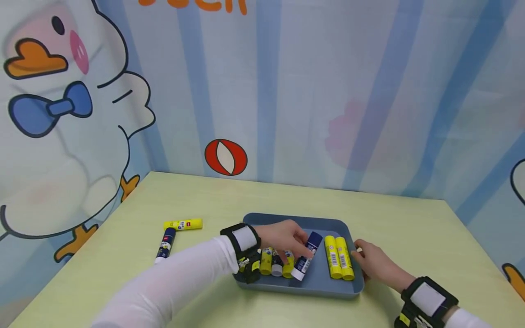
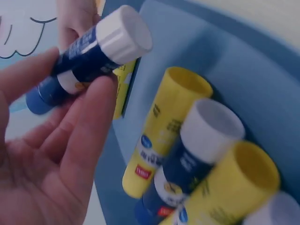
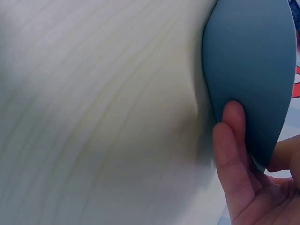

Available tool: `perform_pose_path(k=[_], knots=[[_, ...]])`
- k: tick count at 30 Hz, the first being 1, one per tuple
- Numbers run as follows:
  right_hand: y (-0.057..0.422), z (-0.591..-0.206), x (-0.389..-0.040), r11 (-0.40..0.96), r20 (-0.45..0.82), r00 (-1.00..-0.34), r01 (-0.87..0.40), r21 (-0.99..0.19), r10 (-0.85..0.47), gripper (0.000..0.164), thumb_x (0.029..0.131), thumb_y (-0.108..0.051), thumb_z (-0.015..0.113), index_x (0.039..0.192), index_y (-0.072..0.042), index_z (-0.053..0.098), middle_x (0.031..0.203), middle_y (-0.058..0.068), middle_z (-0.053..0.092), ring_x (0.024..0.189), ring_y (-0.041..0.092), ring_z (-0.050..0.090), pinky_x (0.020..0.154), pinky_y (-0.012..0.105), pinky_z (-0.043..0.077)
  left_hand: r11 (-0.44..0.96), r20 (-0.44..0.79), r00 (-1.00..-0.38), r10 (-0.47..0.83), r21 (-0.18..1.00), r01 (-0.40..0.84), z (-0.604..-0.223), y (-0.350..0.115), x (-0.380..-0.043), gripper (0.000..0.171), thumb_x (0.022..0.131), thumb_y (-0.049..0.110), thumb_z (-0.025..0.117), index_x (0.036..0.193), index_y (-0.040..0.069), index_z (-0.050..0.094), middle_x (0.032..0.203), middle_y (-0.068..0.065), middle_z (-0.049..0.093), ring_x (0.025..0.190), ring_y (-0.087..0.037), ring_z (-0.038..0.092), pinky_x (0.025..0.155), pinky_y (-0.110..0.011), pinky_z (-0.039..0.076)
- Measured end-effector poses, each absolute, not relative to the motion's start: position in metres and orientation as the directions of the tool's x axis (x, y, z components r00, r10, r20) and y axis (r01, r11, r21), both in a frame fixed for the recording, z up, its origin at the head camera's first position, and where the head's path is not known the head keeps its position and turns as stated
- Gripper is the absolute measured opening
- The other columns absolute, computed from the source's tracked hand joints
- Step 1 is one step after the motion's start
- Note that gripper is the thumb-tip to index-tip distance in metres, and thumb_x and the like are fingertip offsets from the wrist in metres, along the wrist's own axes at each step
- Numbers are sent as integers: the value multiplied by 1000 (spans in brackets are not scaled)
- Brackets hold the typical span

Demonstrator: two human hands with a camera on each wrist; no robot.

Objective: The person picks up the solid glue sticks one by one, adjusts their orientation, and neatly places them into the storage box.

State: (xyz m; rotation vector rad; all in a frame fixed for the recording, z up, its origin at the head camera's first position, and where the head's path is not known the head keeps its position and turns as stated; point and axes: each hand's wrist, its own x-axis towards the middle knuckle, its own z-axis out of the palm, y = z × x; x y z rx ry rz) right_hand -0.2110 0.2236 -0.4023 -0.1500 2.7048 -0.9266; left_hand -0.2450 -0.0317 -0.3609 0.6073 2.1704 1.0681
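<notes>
My left hand (image 1: 287,237) is over the blue-grey tray (image 1: 303,288), pinching a dark blue glue stick (image 1: 304,261) with a white end. In the left wrist view this glue stick (image 2: 82,61) is tilted between thumb and fingers, above the tray floor. Beneath it, a row of yellow glue sticks (image 2: 164,126) and blue ones (image 2: 187,164) lies in the tray, partly hidden by my left wrist in the head view. My right hand (image 1: 379,264) grips the tray's right side, fingers on the outer wall (image 3: 253,70) and thumb at the rim.
Two yellow glue sticks (image 1: 338,258) lie side by side in the tray's right part. Left of the tray, on the pale yellow table (image 1: 205,193), lie another yellow glue stick (image 1: 183,224) and a blue one (image 1: 166,243). A printed cloth (image 1: 299,91) hangs behind.
</notes>
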Motion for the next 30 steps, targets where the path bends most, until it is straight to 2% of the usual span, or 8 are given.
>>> perform_pose_path(k=[3, 7, 10, 13, 18, 23, 30], knots=[[224, -404, -210, 782, -224, -955, -15, -624, -196, 20, 100, -3, 47, 114, 12, 45, 87, 15, 62, 57, 20, 59, 53, 33, 54, 591, -356, -744, 565, 804, 64, -366, -19, -247, 42, 89, 21, 73, 123, 0, 60, 81, -8, 67, 77, -21, 66, 58, -32, 56], [224, -406, -208, 777, -214, -956, -23, -630, -201, 19, 100, -2, 48, 113, 12, 45, 85, 14, 61, 57, 20, 59, 53, 34, 54, 598, -371, -789, 489, 801, -5, -370, -4, -247, 56, 90, 17, 71, 137, 3, 44, 81, -10, 64, 71, -22, 66, 56, -34, 56], [225, -406, -207, 777, -209, -955, -34, -629, -211, 20, 100, -2, 48, 113, 13, 45, 83, 13, 61, 56, 20, 59, 52, 34, 54, 631, -378, -811, 446, 776, -15, -371, 6, -248, 57, 91, 15, 70, 138, 6, 40, 81, -10, 62, 66, -20, 64, 55, -34, 56], [225, -405, -207, 775, -199, -954, -50, -630, -223, 21, 100, -3, 47, 114, 13, 45, 81, 12, 60, 55, 20, 58, 52, 34, 53, 688, -379, -836, 398, 725, -1, -369, 15, -248, 56, 90, 16, 71, 138, 7, 42, 81, -8, 61, 62, -19, 62, 53, -33, 55], [225, -402, -208, 772, -193, -954, -59, -633, -230, 21, 100, -2, 47, 114, 13, 45, 82, 13, 61, 54, 20, 58, 52, 34, 53, 747, -376, -867, 326, 665, -8, -370, 31, -248, 52, 88, 16, 73, 132, 5, 48, 81, -8, 59, 56, -20, 62, 50, -30, 54], [226, -402, -210, 773, -198, -951, -63, -631, -239, 22, 99, -2, 46, 114, 14, 44, 84, 15, 62, 54, 20, 59, 52, 34, 53, 794, -359, -895, 266, 608, -8, -382, 43, -254, 50, 89, 17, 72, 128, 2, 46, 73, -8, 59, 49, -19, 60, 45, -27, 51], [225, -402, -209, 775, -219, -947, -48, -630, -237, 24, 100, -3, 46, 116, 15, 43, 88, 18, 63, 56, 20, 60, 53, 35, 54, 818, -343, -906, 248, 576, 6, -394, 50, -259, 51, 88, 18, 74, 127, 1, 45, 70, -7, 58, 47, -18, 58, 42, -25, 49]])
